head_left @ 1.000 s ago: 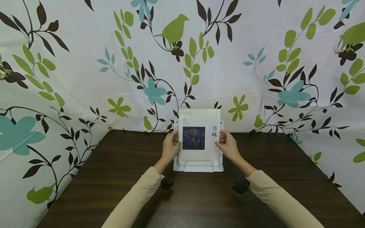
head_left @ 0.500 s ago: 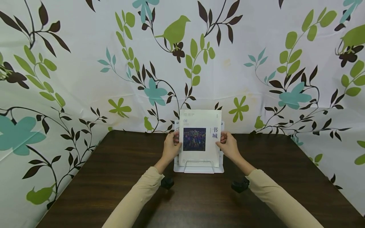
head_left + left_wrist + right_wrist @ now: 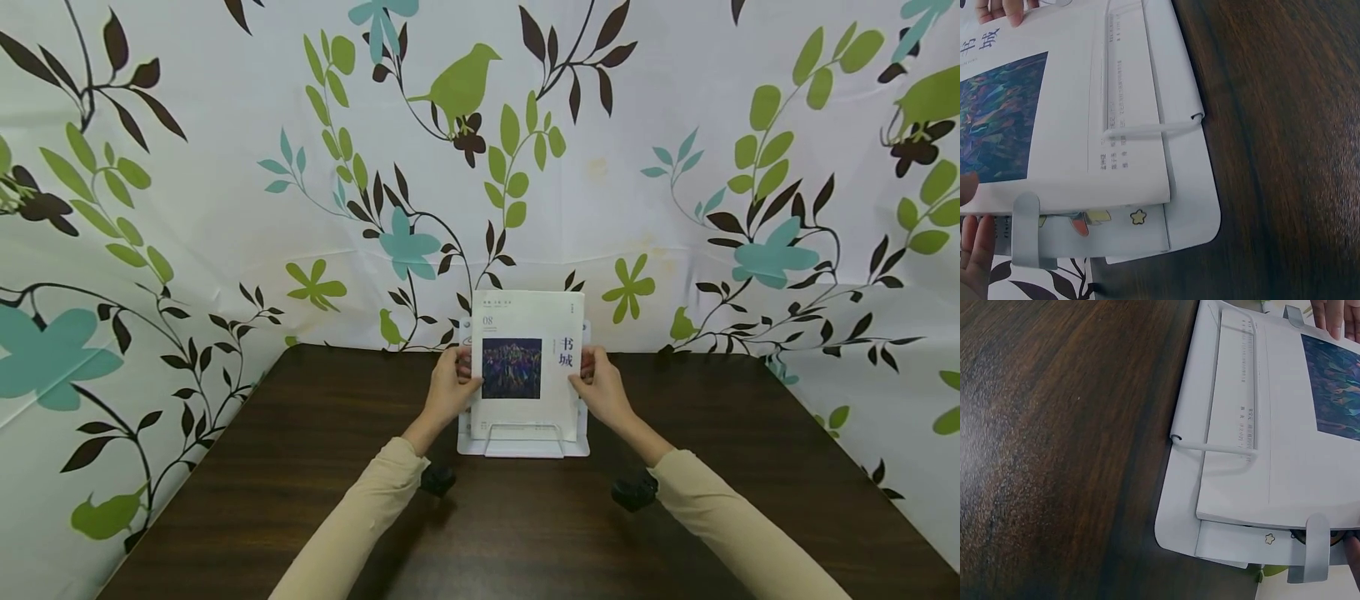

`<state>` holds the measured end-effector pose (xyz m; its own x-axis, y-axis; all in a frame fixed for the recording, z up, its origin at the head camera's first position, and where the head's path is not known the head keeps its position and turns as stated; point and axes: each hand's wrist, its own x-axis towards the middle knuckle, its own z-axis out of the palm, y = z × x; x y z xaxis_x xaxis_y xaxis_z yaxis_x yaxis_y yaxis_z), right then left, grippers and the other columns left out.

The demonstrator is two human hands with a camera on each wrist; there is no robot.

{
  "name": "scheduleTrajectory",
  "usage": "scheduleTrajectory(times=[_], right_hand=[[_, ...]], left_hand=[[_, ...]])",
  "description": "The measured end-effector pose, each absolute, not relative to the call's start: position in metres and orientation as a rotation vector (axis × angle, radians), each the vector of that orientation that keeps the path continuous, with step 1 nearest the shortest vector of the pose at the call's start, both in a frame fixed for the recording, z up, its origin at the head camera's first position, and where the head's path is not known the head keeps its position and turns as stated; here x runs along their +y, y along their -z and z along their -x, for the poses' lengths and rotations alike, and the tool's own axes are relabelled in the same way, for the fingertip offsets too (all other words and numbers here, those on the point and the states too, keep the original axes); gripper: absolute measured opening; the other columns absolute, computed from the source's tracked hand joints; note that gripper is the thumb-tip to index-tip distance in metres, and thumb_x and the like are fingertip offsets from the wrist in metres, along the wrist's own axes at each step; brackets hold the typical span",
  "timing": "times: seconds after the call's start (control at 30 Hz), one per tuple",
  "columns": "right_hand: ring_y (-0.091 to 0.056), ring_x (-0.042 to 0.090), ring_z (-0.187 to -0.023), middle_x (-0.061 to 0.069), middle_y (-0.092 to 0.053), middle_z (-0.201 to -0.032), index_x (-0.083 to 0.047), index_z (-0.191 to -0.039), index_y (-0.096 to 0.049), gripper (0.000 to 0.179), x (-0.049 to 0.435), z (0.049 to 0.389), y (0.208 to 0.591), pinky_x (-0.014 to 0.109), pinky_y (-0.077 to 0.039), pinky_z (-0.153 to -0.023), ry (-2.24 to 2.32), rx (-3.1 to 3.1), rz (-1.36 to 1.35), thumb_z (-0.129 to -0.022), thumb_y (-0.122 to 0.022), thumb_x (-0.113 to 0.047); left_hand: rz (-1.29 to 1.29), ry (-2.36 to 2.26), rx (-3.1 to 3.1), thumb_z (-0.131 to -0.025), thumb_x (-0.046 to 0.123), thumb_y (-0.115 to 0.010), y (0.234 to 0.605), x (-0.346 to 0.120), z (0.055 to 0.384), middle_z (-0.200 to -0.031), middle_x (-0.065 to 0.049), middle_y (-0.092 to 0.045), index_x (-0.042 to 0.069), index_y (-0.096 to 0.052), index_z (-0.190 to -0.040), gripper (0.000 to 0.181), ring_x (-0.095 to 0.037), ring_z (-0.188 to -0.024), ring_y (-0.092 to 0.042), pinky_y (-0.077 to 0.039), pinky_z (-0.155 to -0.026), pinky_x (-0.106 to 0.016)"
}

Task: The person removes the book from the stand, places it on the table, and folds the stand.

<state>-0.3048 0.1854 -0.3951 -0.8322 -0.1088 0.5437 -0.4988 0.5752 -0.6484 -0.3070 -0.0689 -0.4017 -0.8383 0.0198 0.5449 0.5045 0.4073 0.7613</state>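
Observation:
A white magazine with a dark square picture stands upright on a white book stand with a ledge at its foot. My left hand grips the magazine's left edge, thumb on the cover and fingers behind. The right edge is held the same way by my right hand. Across the magazine's lower front runs a clear wire stop. Grey side clips, a left one and a right one, jut from the stand's printed back panel, which the magazine mostly covers.
The stand is near the far edge of a dark wooden table. Behind it hangs a white cloth patterned with leaves, flowers and birds. Dark devices, one on the left wrist and one on the right, sit under the forearms.
The whole head view has shifted slightly down. Both hands keep their grip on the magazine, and it stays in the same place on the stand.

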Motion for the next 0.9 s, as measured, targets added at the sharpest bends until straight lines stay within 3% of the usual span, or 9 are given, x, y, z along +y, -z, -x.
scheduleTrajectory(times=[0.27,0.6,0.9], right_hand=[[-0.054,0.027,-0.077,0.020,-0.054,-0.091,0.009,-0.105,-0.044,0.036,0.188,0.307,0.397,0.019,-0.045,-0.058,-1.216,-2.329,-0.516,-0.074,-0.060,0.014],[-0.055,0.031,-0.083,0.024,-0.053,-0.095,0.011,-0.110,-0.043,0.034,0.184,0.298,0.389,0.029,-0.049,-0.063,-1.331,-2.360,-0.469,-0.079,-0.055,0.016],[-0.053,0.031,-0.083,0.025,-0.053,-0.095,0.012,-0.111,-0.043,0.034,0.187,0.309,0.397,0.016,-0.044,-0.063,-1.458,-2.322,-0.424,-0.079,-0.053,0.019]], left_hand=[[0.461,1.489,-2.186,-0.066,-0.018,-0.064,0.403,-0.070,0.308,-0.094,-0.017,-0.052,-0.007,-0.050,-0.109,0.046,-0.027,-0.078,-0.056,-0.053,-0.064,-0.030],[0.461,1.418,-2.183,-0.066,-0.019,-0.065,0.407,-0.070,0.308,-0.093,-0.016,-0.053,-0.006,-0.051,-0.109,0.047,-0.027,-0.078,-0.059,-0.053,-0.063,-0.032],[0.417,1.479,-2.129,-0.067,-0.021,-0.064,0.407,-0.067,0.307,-0.093,-0.017,-0.056,-0.006,-0.055,-0.108,0.045,-0.028,-0.079,-0.059,-0.053,-0.064,-0.032]])
